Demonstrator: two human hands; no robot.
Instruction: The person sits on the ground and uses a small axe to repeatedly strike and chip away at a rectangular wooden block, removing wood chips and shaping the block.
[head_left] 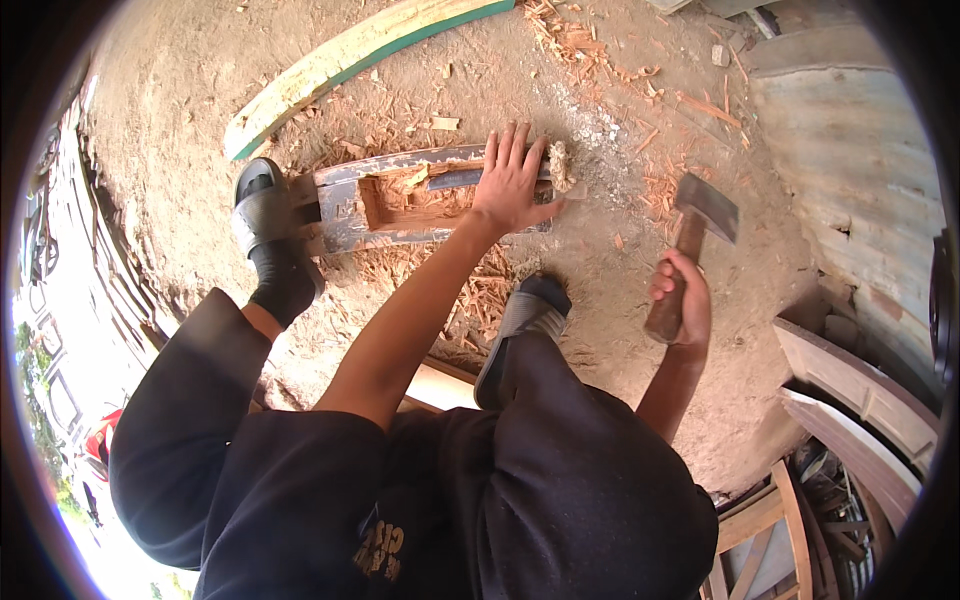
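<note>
On the dirt ground (640, 400), between and just beyond the person's feet, lies a grey-painted wooden piece (345, 215) with a long recess (395, 205) cut into it. The left forearm (415, 310) reaches up and to the right from the lower edge, elbow side low, and the left hand (508, 185) comes down over the right part of the piece, palm down. Its fingers are extended and lie nearly side by side, pointing away from the body, while the thumb stands out to the right. Under it runs a slim dark bar (455, 180), one end over the recess; a frayed, pale tuft (562, 167) shows just right of the fingers. The palm is hidden, so I cannot tell whether the hand grips the bar or merely rests on it.

Well apart to the right, the right forearm (672, 390) rises steeply, and the right hand (683, 290) is closed around the wooden handle of a hammer (689, 236). The handle leans slightly, its butt showing below the fist and the heavy metal head above. A sandalled left foot (262, 205) stands beside the piece's left end; wood shavings (485, 300) litter the ground.
</note>
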